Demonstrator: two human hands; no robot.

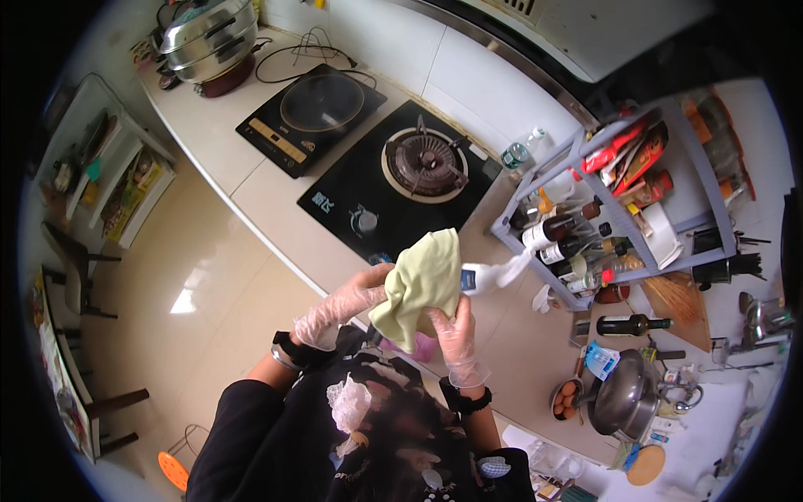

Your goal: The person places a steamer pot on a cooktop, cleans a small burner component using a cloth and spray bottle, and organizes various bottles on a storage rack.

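A pale green cloth (421, 282) is held up in front of me, above the counter's front edge. My left hand (367, 285), in a clear plastic glove, grips its left side, the fingers partly behind the folds. Gloved as well, my right hand (458, 332) pinches the cloth's lower right part. Just beyond the cloth lies a white plastic bottle (486, 278) with a blue label, partly covered by the cloth. A pink item (417, 347) shows under the hands. The black gas stove (351, 207) with its round burner (426, 162) is on the far side of the cloth.
An induction cooker (312, 116) stands left of the stove, a steel steamer pot (213, 44) farther back. To the right are a grey rack (659, 257) of bottles and packets, a dark glass bottle (627, 325), a bowl of eggs (564, 401) and a metal wok (624, 392). A range hood (571, 37) hangs above.
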